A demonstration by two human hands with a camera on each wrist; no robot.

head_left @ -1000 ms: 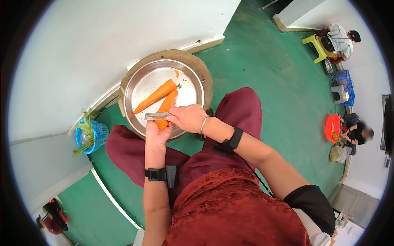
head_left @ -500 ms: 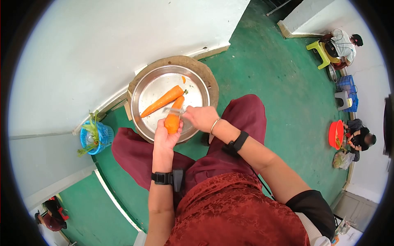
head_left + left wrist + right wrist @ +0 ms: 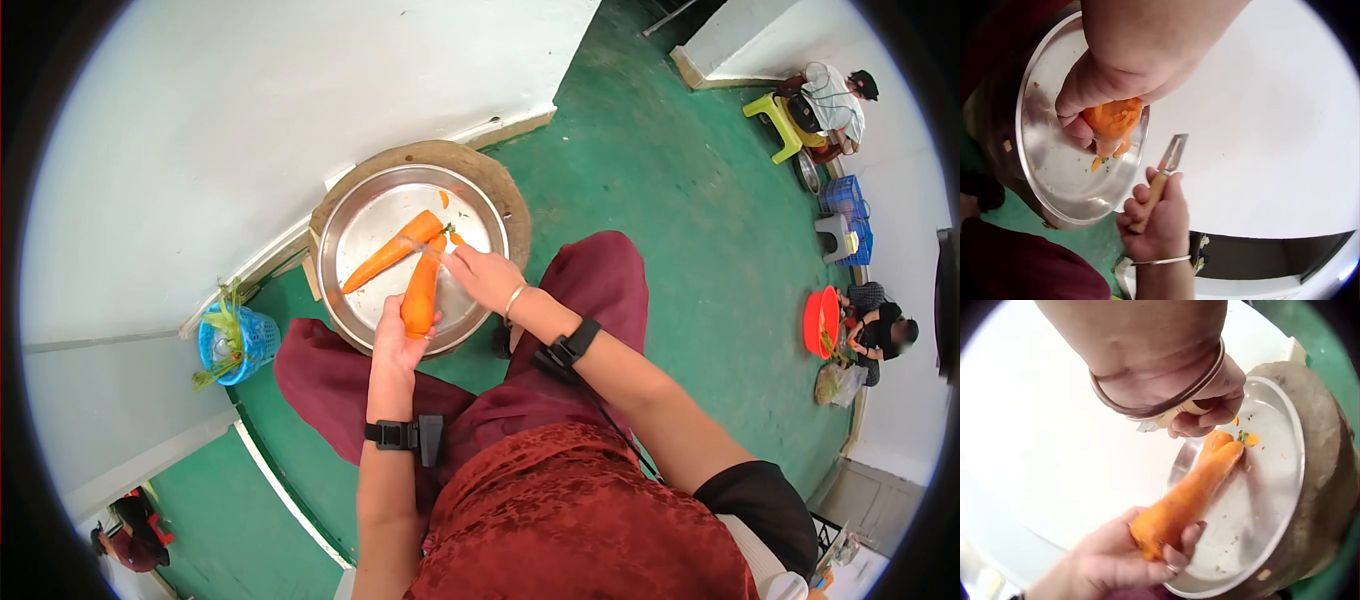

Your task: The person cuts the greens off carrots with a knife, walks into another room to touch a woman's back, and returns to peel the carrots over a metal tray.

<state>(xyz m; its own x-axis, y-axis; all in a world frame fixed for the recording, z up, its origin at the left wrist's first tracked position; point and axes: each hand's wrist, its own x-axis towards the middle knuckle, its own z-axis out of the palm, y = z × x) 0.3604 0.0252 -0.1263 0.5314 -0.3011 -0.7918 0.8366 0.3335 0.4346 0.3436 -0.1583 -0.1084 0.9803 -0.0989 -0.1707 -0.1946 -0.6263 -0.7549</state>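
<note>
My left hand grips the thick end of a carrot over a steel basin; in the right wrist view the carrot points into the basin from the fingers. A second carrot lies in the basin, beside the held one's far end. My right hand is just right of the held carrot. In the left wrist view the right hand grips the wooden handle of a peeler, its metal blade clear of the carrot. Small orange pieces lie in the basin.
The basin stands on a round wooden block against a white wall. A blue basket with green stalks is at left. Across the green floor are two people, a green stool, blue crates and a red basin; another person is lower left.
Over the last second, the peeler and right hand have gone from across the held carrot to beyond it, off its surface. The left hand now holds the carrot at its thick end, more of it showing.
</note>
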